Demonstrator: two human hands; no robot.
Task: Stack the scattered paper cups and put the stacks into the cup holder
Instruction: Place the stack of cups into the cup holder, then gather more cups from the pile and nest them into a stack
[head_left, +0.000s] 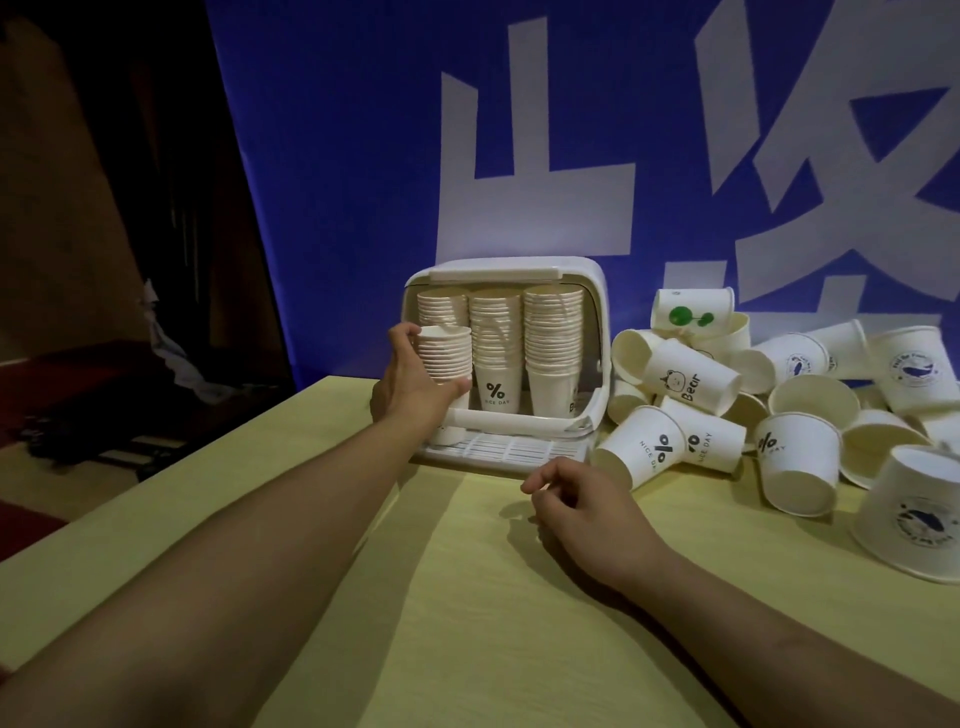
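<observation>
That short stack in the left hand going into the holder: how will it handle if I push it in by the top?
The short stack looks like thin paper, so it is probably light and may crush under a hard squeeze. The left hand grips it from the side; pushed at the rim it might tip or unnest. The cup holder already holds three taller stacks, so the fit looks tight.

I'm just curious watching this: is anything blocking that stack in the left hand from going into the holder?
Partly: the stack in the left hand is at the cup holder opening, lid up, but a taller stack already stands behind it.
</observation>
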